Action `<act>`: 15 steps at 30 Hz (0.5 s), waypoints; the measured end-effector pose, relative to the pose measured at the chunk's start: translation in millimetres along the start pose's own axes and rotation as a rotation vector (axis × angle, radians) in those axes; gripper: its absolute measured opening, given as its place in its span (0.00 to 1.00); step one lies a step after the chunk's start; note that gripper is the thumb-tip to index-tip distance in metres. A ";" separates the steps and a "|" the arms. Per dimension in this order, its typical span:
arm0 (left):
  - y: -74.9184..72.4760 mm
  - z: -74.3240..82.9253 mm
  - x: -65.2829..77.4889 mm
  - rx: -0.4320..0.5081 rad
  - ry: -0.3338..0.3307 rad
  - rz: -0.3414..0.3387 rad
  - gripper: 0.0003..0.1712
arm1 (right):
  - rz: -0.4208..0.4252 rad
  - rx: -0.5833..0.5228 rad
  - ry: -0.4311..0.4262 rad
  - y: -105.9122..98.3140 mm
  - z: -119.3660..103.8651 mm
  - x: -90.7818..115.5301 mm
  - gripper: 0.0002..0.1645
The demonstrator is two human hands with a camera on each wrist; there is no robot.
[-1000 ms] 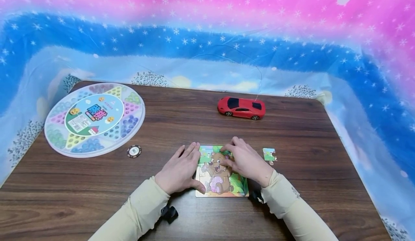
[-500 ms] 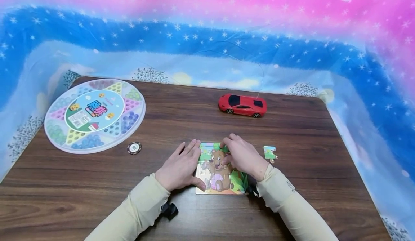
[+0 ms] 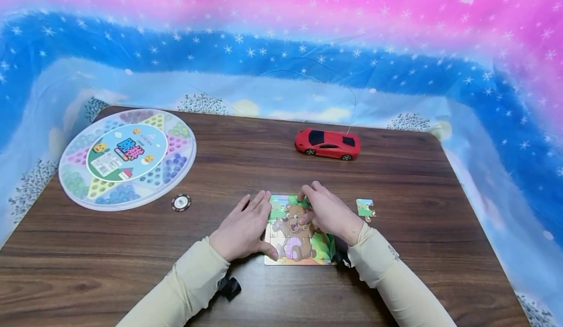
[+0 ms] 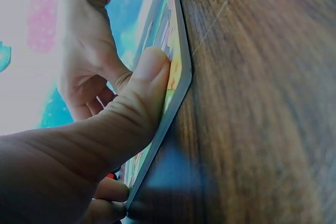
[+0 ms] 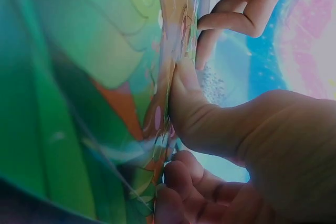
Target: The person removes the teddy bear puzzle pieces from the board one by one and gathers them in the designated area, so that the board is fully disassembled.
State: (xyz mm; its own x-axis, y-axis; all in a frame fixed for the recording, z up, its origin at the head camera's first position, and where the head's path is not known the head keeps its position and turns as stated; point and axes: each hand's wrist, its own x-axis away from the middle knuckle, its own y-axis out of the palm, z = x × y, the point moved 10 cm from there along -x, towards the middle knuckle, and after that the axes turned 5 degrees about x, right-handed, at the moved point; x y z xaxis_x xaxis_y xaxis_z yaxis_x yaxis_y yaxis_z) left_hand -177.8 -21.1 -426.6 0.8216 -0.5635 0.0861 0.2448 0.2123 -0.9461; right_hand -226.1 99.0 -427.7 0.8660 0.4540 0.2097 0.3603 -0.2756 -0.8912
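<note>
A jigsaw puzzle [image 3: 296, 249] with a brown bear picture lies flat on the table in front of me. My left hand [image 3: 239, 231] rests along its left side, fingers nearly straight and thumb over the lower left part. In the left wrist view the left thumb [image 4: 147, 85] presses on the puzzle's face. My right hand [image 3: 333, 214] is over the upper right part, its bent fingers and thumb pinching at a puzzle piece that they mostly cover. The right wrist view shows the right thumb [image 5: 197, 103] against the surface. A loose puzzle piece [image 3: 364, 207] lies to the right.
A red toy car [image 3: 327, 144] with a thin wire antenna stands behind the puzzle. At the left are a round Chinese checkers set [image 3: 127, 158] and a poker chip [image 3: 181, 202]. A patterned cloth [image 3: 281, 58] hangs behind the wooden table [image 3: 422, 258].
My right hand has shifted slightly left, its thumb and fingers remaining on the upper right of the puzzle. The left hand has stayed in place, and the head view has tilted a little.
</note>
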 end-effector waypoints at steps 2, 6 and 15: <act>-0.1 0.1 0.0 0.003 0.001 0.003 0.66 | 0.005 -0.003 0.002 -0.3 0.0 0.6 0.27; 0.1 -0.2 0.0 0.006 0.000 0.003 0.66 | 0.023 -0.012 0.000 -1.4 0.1 2.0 0.28; 0.0 -0.1 0.0 0.005 -0.001 -0.001 0.66 | 0.054 -0.047 -0.022 -2.9 -0.4 3.7 0.24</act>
State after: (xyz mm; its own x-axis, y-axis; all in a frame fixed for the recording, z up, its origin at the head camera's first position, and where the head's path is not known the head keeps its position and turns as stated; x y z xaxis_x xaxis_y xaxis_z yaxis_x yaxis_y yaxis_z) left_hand -177.9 -21.1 -426.6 0.8216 -0.5632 0.0877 0.2487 0.2157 -0.9443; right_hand -223.8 101.2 -424.2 0.8771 0.4557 0.1521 0.3291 -0.3392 -0.8813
